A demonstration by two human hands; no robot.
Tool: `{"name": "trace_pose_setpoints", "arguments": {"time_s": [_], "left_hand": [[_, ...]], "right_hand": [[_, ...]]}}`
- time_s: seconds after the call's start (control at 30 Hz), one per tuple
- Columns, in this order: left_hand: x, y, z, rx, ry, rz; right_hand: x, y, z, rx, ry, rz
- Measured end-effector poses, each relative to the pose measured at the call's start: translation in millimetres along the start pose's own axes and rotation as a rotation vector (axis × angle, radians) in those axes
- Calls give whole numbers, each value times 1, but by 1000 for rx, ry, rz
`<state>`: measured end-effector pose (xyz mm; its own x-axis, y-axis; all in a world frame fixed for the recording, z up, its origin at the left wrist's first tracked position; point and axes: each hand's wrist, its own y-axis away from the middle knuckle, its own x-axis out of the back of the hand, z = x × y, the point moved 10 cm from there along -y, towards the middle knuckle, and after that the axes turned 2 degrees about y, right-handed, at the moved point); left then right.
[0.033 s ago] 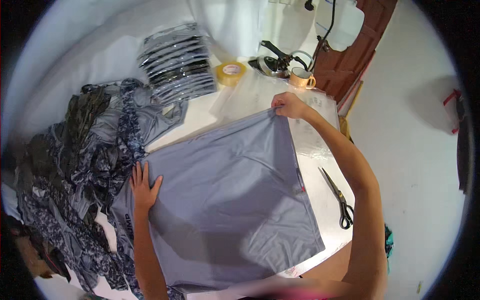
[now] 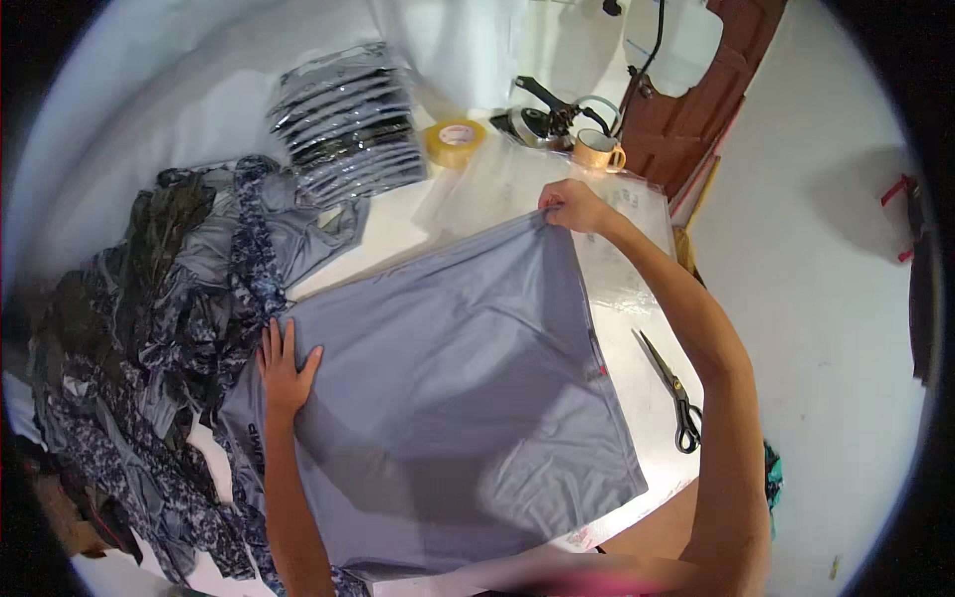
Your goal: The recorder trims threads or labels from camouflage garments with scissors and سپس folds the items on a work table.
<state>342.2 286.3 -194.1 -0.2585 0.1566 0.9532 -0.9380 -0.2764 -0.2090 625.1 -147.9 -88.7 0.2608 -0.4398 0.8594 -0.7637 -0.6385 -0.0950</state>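
Note:
A grey fabric garment piece (image 2: 448,398) is spread out on the white table (image 2: 388,214). My left hand (image 2: 287,370) lies flat on its left edge, fingers spread and pointing away from me. At the far right corner of the fabric, my right hand (image 2: 572,207) pinches the edge between thumb and fingers. Black-handled scissors (image 2: 678,398) lie to the right of the fabric, beside my right forearm. A clear plastic sheet (image 2: 622,264) is under and beyond my right hand. A heap of dark camouflage and grey garments (image 2: 149,328) sits left of my left hand.
Along the back are a stack of bagged folded garments (image 2: 343,124), a yellow tape roll (image 2: 455,139), an iron (image 2: 537,124), an orange mug (image 2: 597,149) and a translucent jug (image 2: 676,50). A wooden door (image 2: 696,119) stands behind, with pale floor (image 2: 836,378) at the right.
The view has shifted very slightly, so things sit a few pixels higher. Both hands keep the same hold and position on the fabric.

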Motion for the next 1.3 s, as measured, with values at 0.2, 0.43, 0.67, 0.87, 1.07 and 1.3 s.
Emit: {"name": "trace_pose_setpoints", "arguments": {"time_s": [0.2,0.43,0.67,0.87,1.07,1.3], "left_hand": [[27,-6,9,9,-97,133],[24,94,145,-31,154,-104],[20,108,124,-120,27,-100],[36,170,211,-145,49,-207],[58,266,193,-34,110,-92],[64,309,136,16,144,-97]], "right_hand": [[-55,76,-144,242,157,357],[-169,226,-192,235,150,-47],[-66,279,-79,-233,406,254],[-155,300,-238,18,145,233],[-144,302,-184,-143,249,239],[-107,252,-144,-63,140,429]]}}
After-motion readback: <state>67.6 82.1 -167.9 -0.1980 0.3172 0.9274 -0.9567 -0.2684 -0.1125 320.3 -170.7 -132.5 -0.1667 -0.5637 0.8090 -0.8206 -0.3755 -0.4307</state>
